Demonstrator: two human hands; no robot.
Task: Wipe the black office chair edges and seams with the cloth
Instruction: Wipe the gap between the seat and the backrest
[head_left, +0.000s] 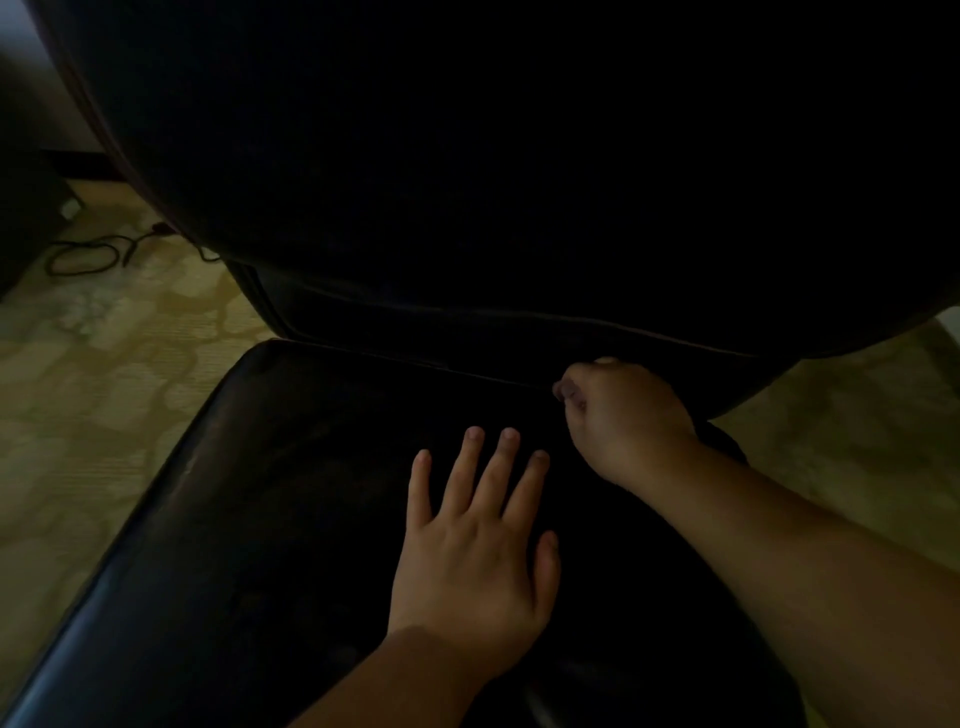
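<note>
Right hand is fisted at the rear seam of the black chair seat, about one o'clock, cloth unseen; left hand flat, bracing; next, probably drag along the seam

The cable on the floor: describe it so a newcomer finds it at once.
Start at the black chair backrest and look past its left edge to the pale patterned floor. There lies a thin dark cable, looped in a loose coil, the only looped line there.
</note>
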